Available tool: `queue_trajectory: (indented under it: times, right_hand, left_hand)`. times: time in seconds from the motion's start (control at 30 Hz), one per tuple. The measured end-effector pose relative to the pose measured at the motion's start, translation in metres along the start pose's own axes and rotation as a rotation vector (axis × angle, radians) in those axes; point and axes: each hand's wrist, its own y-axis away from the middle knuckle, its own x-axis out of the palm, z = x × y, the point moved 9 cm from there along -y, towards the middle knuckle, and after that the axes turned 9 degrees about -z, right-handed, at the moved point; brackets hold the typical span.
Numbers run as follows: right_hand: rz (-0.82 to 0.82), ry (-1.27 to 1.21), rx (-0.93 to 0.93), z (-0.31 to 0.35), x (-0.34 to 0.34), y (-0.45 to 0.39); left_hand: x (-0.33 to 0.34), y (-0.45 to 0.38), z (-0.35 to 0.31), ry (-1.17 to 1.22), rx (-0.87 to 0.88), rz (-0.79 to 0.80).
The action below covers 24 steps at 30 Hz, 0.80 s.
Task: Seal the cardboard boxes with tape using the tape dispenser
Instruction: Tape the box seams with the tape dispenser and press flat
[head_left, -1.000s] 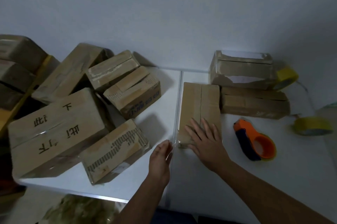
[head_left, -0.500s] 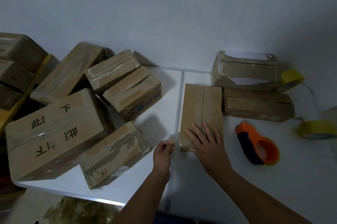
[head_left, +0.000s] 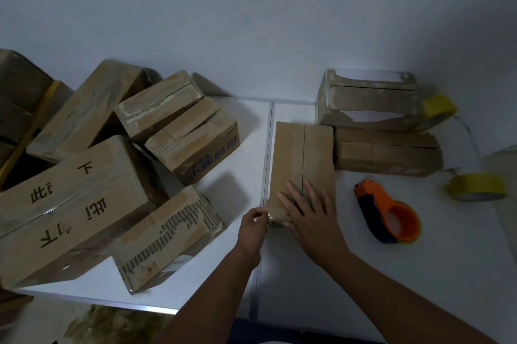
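One box (head_left: 303,159) sits mid-surface, tape along its seam; right hand (head_left: 310,215) presses flat on it, left hand (head_left: 253,227) pinches the tape end at its near corner. Tape dispenser (head_left: 387,213) lies idle beside; many boxes likely remain

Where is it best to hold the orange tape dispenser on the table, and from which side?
Take the tape dispenser by its dark blue handle, coming from above on the right hand's side. It lies flat, the handle along its left edge, nothing covering it.
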Motion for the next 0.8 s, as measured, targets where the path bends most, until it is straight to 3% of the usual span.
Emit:
queue_trajectory:
  times: [0.23, 0.37, 0.47, 0.6, 0.7, 0.8]
  right_hand:
    - [0.01, -0.003, 0.006, -0.001, 0.001, 0.0]
    - [0.025, -0.017, 0.011, -0.002, 0.002, 0.0]
    - [0.033, -0.016, 0.001, -0.001, 0.002, 0.0]
    - [0.039, -0.028, 0.003, -0.001, 0.0, -0.001]
    - [0.038, -0.027, 0.006, 0.0, -0.003, -0.002]
    - [0.053, -0.038, 0.011, -0.001, -0.005, -0.002]
  left_hand:
    - [-0.001, -0.001, -0.018, -0.173, 0.113, -0.11]
    - [-0.023, 0.014, -0.026, -0.122, 0.139, -0.198]
    - [-0.012, 0.031, -0.03, -0.138, 0.196, -0.028]
    - [-0.002, 0.045, -0.046, -0.391, 0.394, 0.083]
    - [-0.005, 0.039, -0.054, -0.404, 0.396, 0.254]
    - [0.0, 0.034, -0.068, -0.656, 0.604, 0.311]
